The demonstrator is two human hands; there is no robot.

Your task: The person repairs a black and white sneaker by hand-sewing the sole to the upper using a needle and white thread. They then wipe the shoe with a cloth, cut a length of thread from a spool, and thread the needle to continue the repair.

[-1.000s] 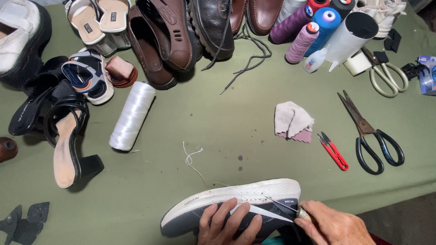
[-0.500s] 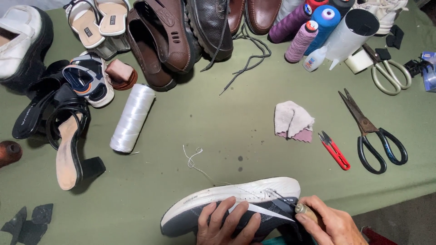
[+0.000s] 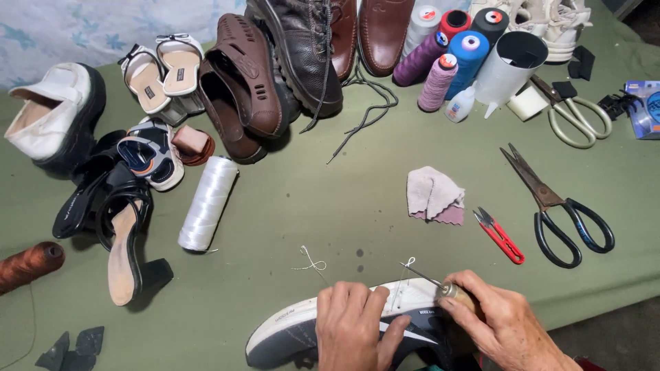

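Note:
A dark grey sneaker with a white sole (image 3: pixel 292 326) lies on its side at the table's near edge. My left hand (image 3: pixel 352 324) presses down on its upper, fingers spread over the sole edge. My right hand (image 3: pixel 502 328) grips a stitching awl (image 3: pixel 440 284) by its wooden handle; the thin metal needle points up-left, its tip just above the white sole. A short white thread (image 3: pixel 405 269) runs from the sole by the needle.
On the green cloth (image 3: pixel 330 206) lie a white thread spool (image 3: pixel 207 203), a folded rag (image 3: pixel 433 194), red snips (image 3: pixel 500 235), black scissors (image 3: pixel 553 206), several thread cones (image 3: pixel 450 58) and many shoes (image 3: pixel 275 69) at the back. A brown spool (image 3: pixel 29 265) sits far left.
The view has tilted, so the sneaker sits higher in frame. My right hand has brought the awl up, its needle now showing above the sole. My left hand stays on the sneaker.

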